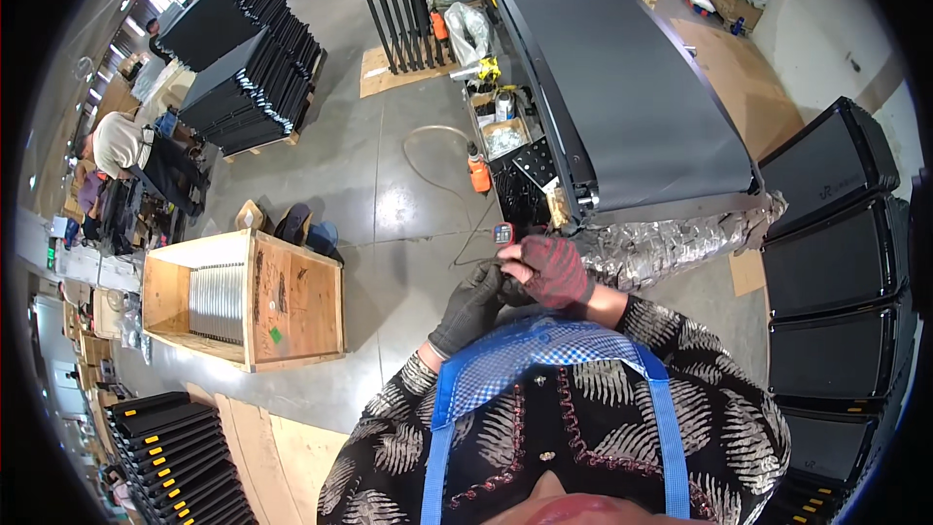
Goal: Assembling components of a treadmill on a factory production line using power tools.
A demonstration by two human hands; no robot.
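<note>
My left hand (469, 311), in a dark grey glove, meets my right hand (554, 272) in front of my blue checked apron (525, 365). The right glove is red and black, and bare fingertips show from it. Fingers of both hands are closed close together; whatever lies between them is too small or hidden to make out. Just beyond the right fingertips is a small red device with a dark face (502, 233). Ahead on the right lies a treadmill deck with a black belt (622, 87), its near end above crumpled silvery wrapping (641, 248).
Along the deck's left side runs a parts tray (505, 141) with small hardware and an orange-red tool (478, 170). An open wooden crate (296, 301) stands left. Black panels (826, 262) line the right; stacked black frames (243, 87) and a person (126, 146) are far left.
</note>
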